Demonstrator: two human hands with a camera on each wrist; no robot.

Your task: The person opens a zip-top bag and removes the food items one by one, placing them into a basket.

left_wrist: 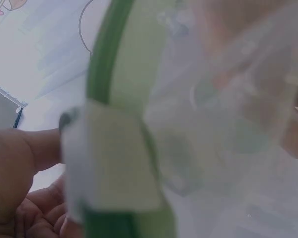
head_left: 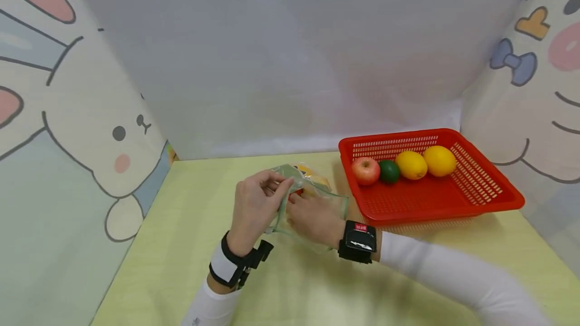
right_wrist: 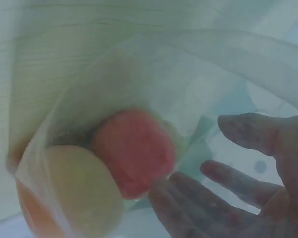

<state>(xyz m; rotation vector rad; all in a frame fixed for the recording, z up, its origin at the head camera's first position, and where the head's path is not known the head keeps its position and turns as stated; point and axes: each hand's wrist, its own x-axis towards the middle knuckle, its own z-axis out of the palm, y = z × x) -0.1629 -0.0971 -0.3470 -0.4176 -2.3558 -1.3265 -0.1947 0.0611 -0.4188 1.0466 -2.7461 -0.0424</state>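
Observation:
A clear plastic bag with green edging (head_left: 346,206) lies between the hands on the table. My left hand (head_left: 258,200) pinches its upper edge between thumb and fingers. In the left wrist view, the green-trimmed edge (left_wrist: 109,59) is close and blurred. My right hand (head_left: 317,218) reaches into the bag. The right wrist view shows its fingers (right_wrist: 184,203) apart and loosely bent, with fingertips at a round red fruit (right_wrist: 134,151). Beside that fruit is a larger pale yellow-orange one (right_wrist: 82,188). The exact kind of both is blurred by plastic.
To the right stands a red plastic basket (head_left: 426,208) holding an apple (head_left: 366,171), a small dark green fruit (head_left: 389,171) and two yellow lemons (head_left: 411,165). A pale wall (head_left: 272,64) stands behind the light yellow table (head_left: 181,245), with cartoon-printed panels on both sides.

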